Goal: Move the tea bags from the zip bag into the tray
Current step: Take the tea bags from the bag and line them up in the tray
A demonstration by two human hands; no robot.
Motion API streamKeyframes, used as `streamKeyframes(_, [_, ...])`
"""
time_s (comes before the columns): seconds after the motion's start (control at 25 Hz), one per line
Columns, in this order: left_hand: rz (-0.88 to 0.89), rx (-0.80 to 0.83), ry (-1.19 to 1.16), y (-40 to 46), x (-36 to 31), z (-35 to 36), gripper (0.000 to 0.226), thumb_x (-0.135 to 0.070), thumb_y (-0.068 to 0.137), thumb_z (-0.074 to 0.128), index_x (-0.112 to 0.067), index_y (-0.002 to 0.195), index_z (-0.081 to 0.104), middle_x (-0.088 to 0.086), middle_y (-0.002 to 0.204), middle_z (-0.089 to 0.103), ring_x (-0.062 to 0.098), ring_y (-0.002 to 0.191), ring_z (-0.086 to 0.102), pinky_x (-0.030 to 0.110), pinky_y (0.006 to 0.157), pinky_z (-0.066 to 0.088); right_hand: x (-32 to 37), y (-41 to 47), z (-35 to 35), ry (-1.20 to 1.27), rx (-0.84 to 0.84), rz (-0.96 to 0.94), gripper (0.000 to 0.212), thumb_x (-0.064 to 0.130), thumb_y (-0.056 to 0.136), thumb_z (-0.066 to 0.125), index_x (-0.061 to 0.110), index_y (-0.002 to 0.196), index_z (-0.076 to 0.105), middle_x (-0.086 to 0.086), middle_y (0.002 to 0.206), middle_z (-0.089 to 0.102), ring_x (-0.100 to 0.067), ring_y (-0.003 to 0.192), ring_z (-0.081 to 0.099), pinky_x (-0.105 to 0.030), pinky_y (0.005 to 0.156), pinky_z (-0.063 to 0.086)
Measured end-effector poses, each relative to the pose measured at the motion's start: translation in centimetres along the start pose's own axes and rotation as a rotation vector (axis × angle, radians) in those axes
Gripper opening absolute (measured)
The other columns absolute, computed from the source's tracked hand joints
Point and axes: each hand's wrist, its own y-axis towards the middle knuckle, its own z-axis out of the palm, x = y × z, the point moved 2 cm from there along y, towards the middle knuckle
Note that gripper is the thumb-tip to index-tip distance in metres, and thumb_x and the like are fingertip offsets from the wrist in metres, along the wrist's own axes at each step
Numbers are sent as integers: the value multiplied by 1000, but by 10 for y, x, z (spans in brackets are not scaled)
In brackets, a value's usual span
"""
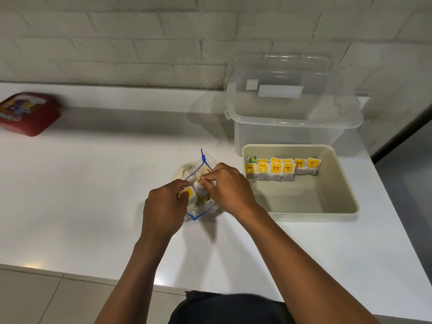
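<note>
A clear zip bag with a blue zip edge lies on the white counter, its mouth open toward me. My left hand pinches a tea bag with a yellow tag at the bag's mouth. My right hand pinches another tea bag just beside it. More tea bags sit inside the zip bag, partly hidden by my fingers. To the right stands a beige tray, with a row of several yellow-tagged tea bags along its far side.
A clear plastic box with its lid tilted up stands behind the tray against the white brick wall. A red packet lies at the far left of the counter. The counter's front edge is near my body.
</note>
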Motion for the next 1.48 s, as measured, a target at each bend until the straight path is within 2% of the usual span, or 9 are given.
streamKeyframes(0.12, [-31,12,25,-1,-1,-2,18,-26,91,65,-36,106,71,-5,87,75,20,82,71,34,72,56,-2,6,-5,-17,-29,-22,28,37,98,50,32,109,74,1,108,64,-21,101,58,-31,76,50])
streamKeyframes(0.24, [-48,12,51,1,-3,-3,18,-29,91,64,-36,107,70,-6,90,75,20,82,70,35,72,56,-3,11,-12,93,-50,-19,23,31,94,58,31,111,74,2,104,73,-19,96,64,-33,79,54])
streamKeyframes(0.48, [-10,-27,-17,3,-26,-6,16,-28,91,66,-35,105,72,-10,87,75,10,79,70,22,67,48,-12,8,-35,324,-42,21,9,26,86,73,20,93,77,5,79,74,-7,73,64,-21,74,49])
streamKeyframes(0.56, [-5,-23,0,7,-38,-2,19,-25,89,65,-35,104,72,-8,85,75,14,78,69,25,67,49,-18,9,-40,345,-57,4,9,27,85,74,19,87,76,5,74,74,-7,71,66,-22,73,51])
streamKeyframes(0.8, [-75,-56,161,8,-40,-2,19,-27,90,59,-36,105,69,0,90,75,29,81,65,35,68,54,-25,16,-34,318,28,-67,13,33,88,69,23,82,74,10,79,73,-6,78,67,-33,78,55])
streamKeyframes(0.96, [-57,-71,50,0,-50,-6,15,-29,90,66,-32,104,66,-8,87,74,18,80,69,29,68,52,-25,5,-56,387,11,-153,11,30,91,64,24,82,67,12,79,70,-4,68,65,-31,74,54])
streamKeyframes(1.08, [-14,-39,-113,2,-73,-3,17,-26,88,70,-29,104,65,-12,85,72,6,78,68,19,70,49,-38,-5,-81,398,39,-165,9,30,94,60,27,85,61,9,79,68,-6,56,66,-29,66,55])
streamKeyframes(1.28, [162,35,-110,9,-114,17,23,-15,89,60,-32,101,69,-7,79,70,12,70,62,28,70,50,-77,-20,-106,486,60,-103,6,21,95,62,25,97,65,5,82,70,-13,55,70,-23,60,47])
streamKeyframes(1.48, [151,209,-219,16,-139,44,21,-26,96,58,-40,108,67,-6,62,58,13,57,53,29,58,45,-109,-28,-125,572,39,-109,19,11,92,65,28,98,70,6,78,69,-18,57,68,-37,69,56])
